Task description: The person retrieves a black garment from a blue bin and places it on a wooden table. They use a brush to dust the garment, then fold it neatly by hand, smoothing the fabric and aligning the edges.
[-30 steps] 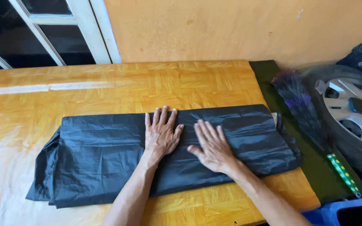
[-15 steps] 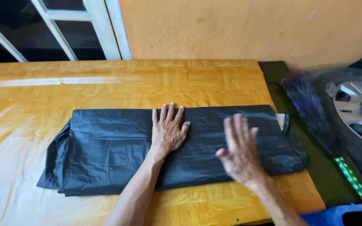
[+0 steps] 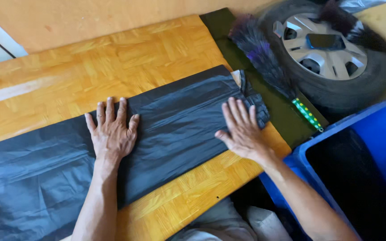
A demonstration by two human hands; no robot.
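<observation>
A black plastic bag (image 3: 175, 120), folded into a long strip, lies flat across a wooden parquet table (image 3: 90, 71). My left hand (image 3: 111, 131) presses palm-down on the bag's middle, fingers spread. My right hand (image 3: 242, 127) rests flat on the bag's right end, near the table's right edge, fingers apart. Neither hand grips anything.
A dark green strip (image 3: 273, 102) runs along the table's right edge. Past it lie a car wheel (image 3: 331, 53) with a phone (image 3: 326, 41) on its hub and a dark feather duster (image 3: 264, 58). A blue bin (image 3: 362, 165) stands at lower right.
My right hand has slid rightward along the bag to its right end. The left hand stays pressed on the middle. The view has swung right, showing the blue bin.
</observation>
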